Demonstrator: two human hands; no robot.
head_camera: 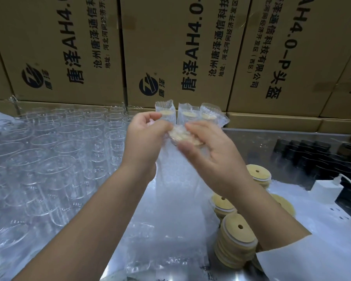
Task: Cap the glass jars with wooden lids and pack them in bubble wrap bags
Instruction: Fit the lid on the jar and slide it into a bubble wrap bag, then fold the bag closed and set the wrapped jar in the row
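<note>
I hold a capped glass jar inside a bubble wrap bag (176, 171) upright above the table. Its wooden lid (183, 136) shows at the bag's mouth. My left hand (145, 138) pinches the bag's top edge from the left. From the right, my right hand (209, 153) grips the bag's top and the lid's rim. Three packed jars (187, 114) stand behind, against the boxes. Many bare glass jars (55, 157) fill the left of the table. Stacks of wooden lids (236, 244) with centre holes lie at the lower right.
Tall cardboard boxes (170, 49) form a wall at the back. Flat bubble wrap bags (162, 250) lie under my arms on the shiny table. At the right lie a white power strip with a charger (326, 191) and a tray of dark bottles (312, 155).
</note>
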